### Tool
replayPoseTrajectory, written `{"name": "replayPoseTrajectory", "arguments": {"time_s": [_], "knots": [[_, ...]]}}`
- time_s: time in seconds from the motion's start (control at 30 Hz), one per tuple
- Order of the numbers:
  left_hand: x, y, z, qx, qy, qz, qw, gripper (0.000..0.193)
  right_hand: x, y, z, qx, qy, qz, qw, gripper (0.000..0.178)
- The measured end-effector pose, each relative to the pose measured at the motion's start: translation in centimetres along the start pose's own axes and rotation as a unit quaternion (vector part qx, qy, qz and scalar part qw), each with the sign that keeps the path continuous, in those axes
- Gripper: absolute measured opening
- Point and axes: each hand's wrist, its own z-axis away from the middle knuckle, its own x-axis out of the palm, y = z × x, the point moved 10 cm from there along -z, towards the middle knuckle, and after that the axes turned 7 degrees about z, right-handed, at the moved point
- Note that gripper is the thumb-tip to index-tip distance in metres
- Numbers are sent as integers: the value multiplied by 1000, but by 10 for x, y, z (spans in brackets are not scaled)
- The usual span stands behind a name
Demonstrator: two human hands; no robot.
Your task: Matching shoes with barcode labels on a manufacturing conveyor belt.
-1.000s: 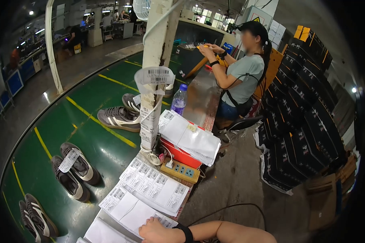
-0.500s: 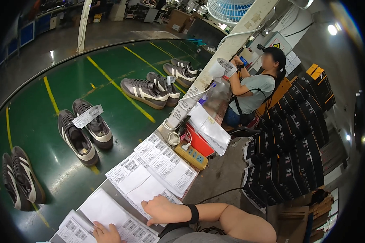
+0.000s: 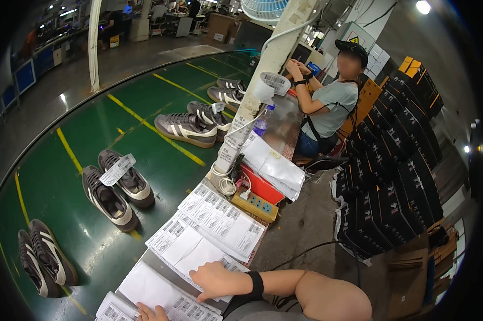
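My left hand (image 3: pixel 152 313) shows at the lower edge, fingers apart, resting on a stack of white label sheets (image 3: pixel 145 283). My right hand (image 3: pixel 220 281), with a black band at its wrist, lies on another spread of printed label sheets (image 3: pixel 190 243). Its fingers are loosely bent and the thumb stands apart; I see nothing held in it. Beyond the sheets, on the green conveyor belt, a pair of dark grey striped shoes (image 3: pixel 110 198) has a white label strip lying across it. Another pair (image 3: pixel 46 259) stands at the near left.
More shoes (image 3: pixel 185 130) stand farther along the belt beside a pale post (image 3: pixel 265 75). Near the post are a yellow power strip (image 3: pixel 254 206), a red tray (image 3: pixel 260 183) and papers. A co-worker (image 3: pixel 330 101) sits at the right, by stacked black boxes (image 3: pixel 386 214).
The whole view has shifted, so the nearer shoes and sheets sit lower and farther right. Both hands stay on the sheets. The co-worker's head has turned.
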Motion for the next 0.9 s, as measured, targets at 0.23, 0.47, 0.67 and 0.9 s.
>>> {"name": "replayPoseTrajectory", "arguments": {"time_s": [0.23,0.47,0.67,0.9], "knots": [[17,-7,-7,-34,-21,0,999,60,8,1,8,-15,11,-16,1000,67],[12,-7,-14,-55,-22,-6,998,49,19,0,6,12,42,24,999,68],[-4,7,-22,-46,-16,-23,999,41,15,3,-6,11,21,-29,999,59],[42,-25,-40,-108,29,-80,991,22,28,-6,-23,24,108,91,990,29]]}}
